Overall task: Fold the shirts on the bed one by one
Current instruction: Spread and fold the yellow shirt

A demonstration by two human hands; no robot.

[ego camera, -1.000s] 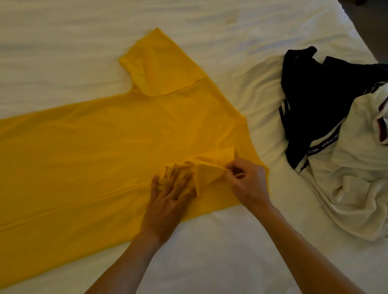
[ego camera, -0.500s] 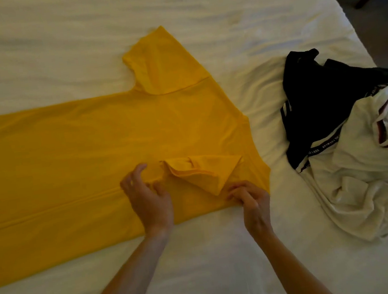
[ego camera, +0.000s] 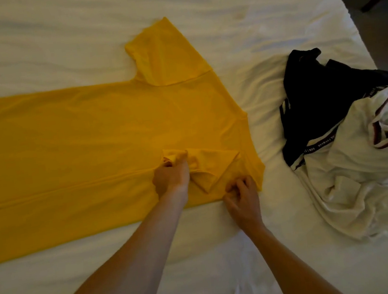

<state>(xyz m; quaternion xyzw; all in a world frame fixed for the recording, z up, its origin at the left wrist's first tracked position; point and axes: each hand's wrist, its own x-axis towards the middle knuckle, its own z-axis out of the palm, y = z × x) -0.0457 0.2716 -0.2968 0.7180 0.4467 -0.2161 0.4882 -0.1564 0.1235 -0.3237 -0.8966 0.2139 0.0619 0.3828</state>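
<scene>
The yellow shirt is lying flat on the white bed, its long axis running from nine o'clock to three o'clock across the view, hem end going off the frame at nine o'clock and collar end finishing toward three o'clock. Its far sleeve is sticking out toward twelve o'clock, while the near sleeve is lying folded inward over the body, close to the near long edge.

The left hand is resting on the shirt with its fingers curled, pinching a small bunch of fabric at the inner tip of that folded sleeve; the sleeve is extending from this hand toward three o'clock. The right hand is sitting at the shirt's near edge, toward four o'clock from the left hand, fingers curled round the cloth just below the shoulder corner. The folded sleeve is lying between the two hands, touching the left and just beside the right, at about eleven o'clock from the right.

The next smoothing or folding move is probably turning on that sleeve, and the left hand is the nearer one to it.

Toward three o'clock, well apart from the yellow shirt, a black shirt and a white shirt are waiting in a crumpled heap, the white one partly overlapping the black.
</scene>
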